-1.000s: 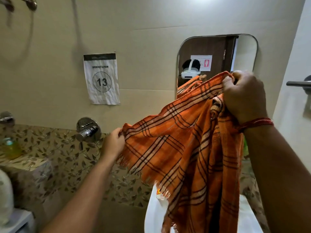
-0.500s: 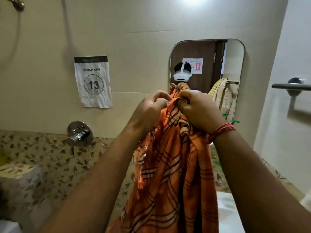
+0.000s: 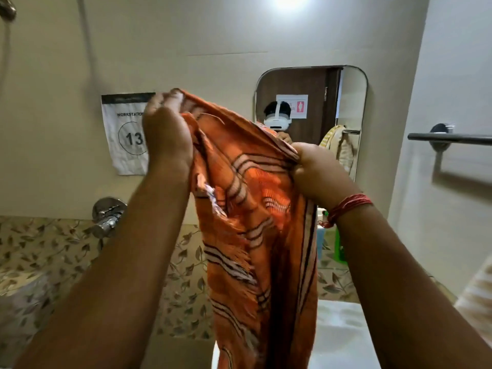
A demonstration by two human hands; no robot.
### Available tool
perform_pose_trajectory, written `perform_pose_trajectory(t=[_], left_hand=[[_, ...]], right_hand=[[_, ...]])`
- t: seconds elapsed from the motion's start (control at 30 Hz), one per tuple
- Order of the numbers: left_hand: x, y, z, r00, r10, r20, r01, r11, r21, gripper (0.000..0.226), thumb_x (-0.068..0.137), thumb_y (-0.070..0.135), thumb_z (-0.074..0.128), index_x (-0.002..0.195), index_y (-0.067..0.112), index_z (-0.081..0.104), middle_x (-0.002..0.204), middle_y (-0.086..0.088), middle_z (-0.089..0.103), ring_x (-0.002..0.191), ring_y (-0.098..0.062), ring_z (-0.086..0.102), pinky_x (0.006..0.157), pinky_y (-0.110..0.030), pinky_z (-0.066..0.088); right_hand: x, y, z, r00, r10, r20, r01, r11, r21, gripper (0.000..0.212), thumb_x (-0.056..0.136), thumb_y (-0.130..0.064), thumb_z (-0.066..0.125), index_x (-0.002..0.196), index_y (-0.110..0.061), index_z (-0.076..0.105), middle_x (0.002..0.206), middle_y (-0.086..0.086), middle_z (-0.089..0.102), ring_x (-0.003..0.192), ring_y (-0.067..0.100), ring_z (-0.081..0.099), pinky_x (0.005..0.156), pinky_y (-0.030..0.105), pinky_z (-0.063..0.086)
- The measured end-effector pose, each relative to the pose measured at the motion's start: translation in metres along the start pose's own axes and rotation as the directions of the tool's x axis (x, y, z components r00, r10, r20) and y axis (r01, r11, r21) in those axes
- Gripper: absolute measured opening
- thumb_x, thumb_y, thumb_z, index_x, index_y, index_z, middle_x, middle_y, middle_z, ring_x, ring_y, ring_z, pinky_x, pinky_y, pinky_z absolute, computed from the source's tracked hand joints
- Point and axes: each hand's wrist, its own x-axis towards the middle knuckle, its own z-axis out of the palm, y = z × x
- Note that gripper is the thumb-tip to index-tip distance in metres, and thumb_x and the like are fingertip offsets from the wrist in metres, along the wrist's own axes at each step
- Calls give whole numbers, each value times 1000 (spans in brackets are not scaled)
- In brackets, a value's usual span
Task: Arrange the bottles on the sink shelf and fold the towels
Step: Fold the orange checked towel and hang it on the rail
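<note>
An orange towel point(image 3: 255, 235) with dark and white checked stripes hangs in front of me above the white sink point(image 3: 343, 339). My left hand point(image 3: 166, 137) grips its top edge up high at the left. My right hand point(image 3: 316, 169), with a red thread on the wrist, grips the top edge lower at the right. The cloth is stretched between both hands and its doubled length drops straight down. Behind the towel, green and blue bottles point(image 3: 339, 246) show partly on the shelf under the mirror.
A mirror point(image 3: 319, 102) hangs on the tiled wall, and a second yellowish towel point(image 3: 338, 145) is reflected in it. A metal towel bar point(image 3: 450, 139) sticks out at the right. A chrome tap point(image 3: 106, 222) and a "13" sign point(image 3: 127, 134) are at the left.
Both hands were together at the towel's top half a second ago. They have now pulled apart, left hand up and left, right hand to the right, spreading the top edge.
</note>
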Motion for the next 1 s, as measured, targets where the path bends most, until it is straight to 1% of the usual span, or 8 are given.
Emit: perform_pose_trajectory(t=[0.1,0.17,0.3,0.47,0.67,0.83,0.93,1.0], left_hand=[[13,5,-19,989,141,-47,-113,917,383,19,99,18,52,101,10,69,97,-3,71,90,-17,67,86,-37,55],[-16,-1,-17,941,74,331,-214,887,409,16,99,29,60,109,18,66,93,8,73,88,-8,68,76,-23,54],[-62,-9,-7,566,-232,791,-323,821,472,44,80,72,63,91,30,69,77,7,72,70,-9,67,63,-23,50],[-46,-13,-14,808,73,585,-441,733,518,19,93,17,62,88,27,77,71,15,74,65,2,65,63,-21,50],[-25,-28,-37,959,6,284,-176,798,577,27,92,19,52,74,26,71,64,17,63,60,-1,52,52,-21,41],[-46,-44,-31,783,-40,621,-337,812,477,44,87,25,69,129,27,54,124,6,65,110,-6,66,93,-22,53],[-61,-44,-21,586,-131,800,-396,815,424,42,88,37,68,129,29,59,120,11,69,111,-4,66,93,-21,53],[-64,-45,-18,606,-163,779,-381,800,464,20,91,31,64,106,22,73,99,3,76,93,-13,71,83,-35,58]], right_hand=[[-2,0,-5,996,29,-87,-24,998,49,23,90,2,47,101,-11,63,87,2,60,77,19,54,55,10,34],[2,-13,-9,992,-22,-123,33,996,86,21,92,0,44,101,-15,55,81,-5,55,68,9,50,54,3,36],[9,-41,-10,964,-242,-111,241,970,-27,32,89,-3,54,120,-3,44,94,12,64,79,27,58,74,37,51],[4,-30,-11,978,-175,-115,174,985,-25,16,93,-5,48,108,-6,52,96,15,64,83,33,62,72,45,54],[-16,-3,7,997,-42,-70,36,996,-77,14,92,-7,54,102,-12,61,98,4,58,92,24,57,74,28,43],[-12,-15,12,994,-57,-88,56,998,-20,15,94,-9,52,108,-12,54,89,8,65,77,26,58,63,32,47],[-8,-22,15,986,-154,-72,147,985,-90,7,94,-16,59,98,-13,55,91,7,66,79,24,61,65,29,44],[-7,-22,14,985,-163,-57,156,982,-108,4,95,-16,58,97,-13,57,91,6,66,80,23,61,66,27,43]])
